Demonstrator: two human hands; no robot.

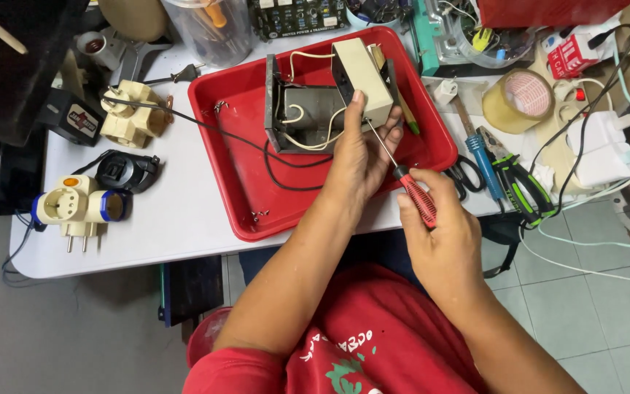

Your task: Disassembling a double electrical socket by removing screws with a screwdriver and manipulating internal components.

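my left hand [359, 157] grips the cream plastic box [362, 71] over the red plastic tray [257, 211] on the white counter [176, 211] while my right hand [439, 226] clenches the red-handled screwdriver [402, 177], tip at its screw; next, i judge, steady turning.

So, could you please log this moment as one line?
left hand steadies beige box | right hand holds red-handled screwdriver, tip at box | over red tray
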